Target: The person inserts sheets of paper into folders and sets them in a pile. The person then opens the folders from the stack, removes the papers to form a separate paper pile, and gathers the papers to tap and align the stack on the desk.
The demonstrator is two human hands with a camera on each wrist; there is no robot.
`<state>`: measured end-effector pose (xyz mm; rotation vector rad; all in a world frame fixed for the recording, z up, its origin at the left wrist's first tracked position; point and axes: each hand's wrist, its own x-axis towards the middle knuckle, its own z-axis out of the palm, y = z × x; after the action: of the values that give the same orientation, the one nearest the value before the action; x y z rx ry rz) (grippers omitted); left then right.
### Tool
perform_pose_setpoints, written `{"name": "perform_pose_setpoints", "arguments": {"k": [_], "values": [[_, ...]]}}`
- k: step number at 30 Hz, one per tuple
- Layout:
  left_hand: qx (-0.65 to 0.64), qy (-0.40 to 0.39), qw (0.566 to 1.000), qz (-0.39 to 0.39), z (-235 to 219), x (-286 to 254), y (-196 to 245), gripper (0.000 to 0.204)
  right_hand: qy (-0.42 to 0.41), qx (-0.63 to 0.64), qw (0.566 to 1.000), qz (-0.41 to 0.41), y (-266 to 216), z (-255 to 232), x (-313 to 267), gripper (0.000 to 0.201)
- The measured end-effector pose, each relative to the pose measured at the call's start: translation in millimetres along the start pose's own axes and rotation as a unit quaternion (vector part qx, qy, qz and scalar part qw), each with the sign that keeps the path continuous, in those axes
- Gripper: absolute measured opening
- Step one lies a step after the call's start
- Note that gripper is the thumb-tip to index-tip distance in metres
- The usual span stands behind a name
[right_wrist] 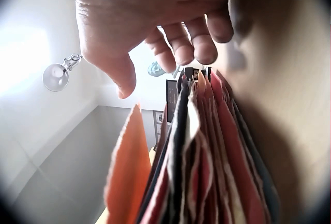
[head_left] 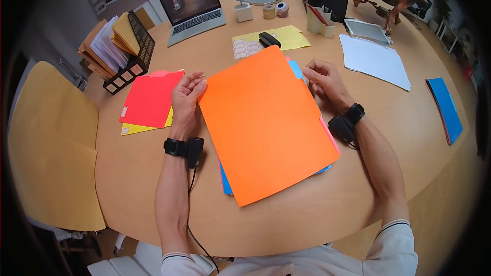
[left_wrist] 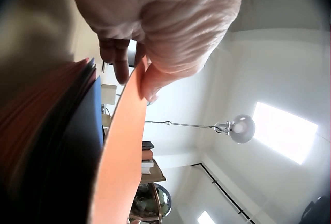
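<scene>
An orange folder (head_left: 263, 122) lies tilted over a stack of folders, whose blue edge (head_left: 225, 181) and pink edge (head_left: 330, 140) show beneath it. My left hand (head_left: 188, 97) pinches the orange folder's upper left edge between thumb and fingers; in the left wrist view that folder (left_wrist: 121, 151) stands apart from the blue one (left_wrist: 77, 146) below. At the stack's right side is my right hand (head_left: 327, 83), fingers bent loosely. The right wrist view shows its thumb and fingers (right_wrist: 204, 48) spread above the stack's edges (right_wrist: 207, 157), off the orange folder (right_wrist: 129, 167).
Red folder (head_left: 148, 99) over a yellow one at left, beside a black file rack (head_left: 134, 61). Behind are a laptop (head_left: 197, 13), a stapler (head_left: 268, 40) on yellow paper and a pen holder (head_left: 320, 23). White sheets (head_left: 373, 61) and a blue folder (head_left: 445, 110) lie right.
</scene>
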<state>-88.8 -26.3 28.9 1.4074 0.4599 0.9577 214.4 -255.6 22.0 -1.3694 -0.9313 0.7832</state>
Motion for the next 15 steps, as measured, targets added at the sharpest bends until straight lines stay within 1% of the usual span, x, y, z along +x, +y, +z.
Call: {"name": "perform_pose_setpoints", "arguments": {"k": [1,2,4,5,7,8,10,13,14,15], "values": [[0.0,-0.001,1.0,0.001,1.1,0.2,1.3,0.028,0.018,-0.022,0.999,-0.027,0.7,1.0,0.5,0.031],[-0.006,0.003,1.0,0.008,2.3,0.0,2.7,0.026,0.019,-0.022,0.999,-0.028,-0.1,-0.9,0.1,0.031],[-0.012,0.009,1.0,0.016,2.1,0.7,1.4,0.024,-0.048,-0.022,0.999,-0.009,-3.8,-4.5,-1.3,0.029],[-0.009,0.016,0.999,0.028,2.5,1.9,-0.2,0.023,-0.049,-0.021,0.999,-0.01,-6.0,-2.4,-3.6,0.029],[-0.003,0.026,0.999,0.043,0.6,2.3,-1.1,0.022,-0.143,0.103,0.984,0.002,-9.2,4.5,-7.9,0.025],[-0.002,0.034,0.999,0.039,5.7,1.0,3.3,0.025,-0.146,0.104,0.984,0.001,-9.7,6.0,-6.9,0.025],[0.0,0.043,0.998,0.037,12.3,0.0,8.1,0.029,-0.147,-0.011,0.988,-0.039,-9.9,6.6,-5.2,0.028],[-0.035,0.036,0.998,0.023,16.2,-1.0,11.5,0.033,-0.146,-0.019,0.989,-0.018,-3.7,1.6,0.7,0.025],[-0.049,0.013,0.998,-0.023,18.0,-2.9,15.0,0.035,-0.146,-0.019,0.989,-0.018,1.2,-0.8,2.6,0.025],[-0.063,-0.01,0.996,-0.07,19.9,-4.9,18.4,0.037,-0.136,-0.002,0.991,-0.002,5.7,-2.4,4.4,0.024]]}}
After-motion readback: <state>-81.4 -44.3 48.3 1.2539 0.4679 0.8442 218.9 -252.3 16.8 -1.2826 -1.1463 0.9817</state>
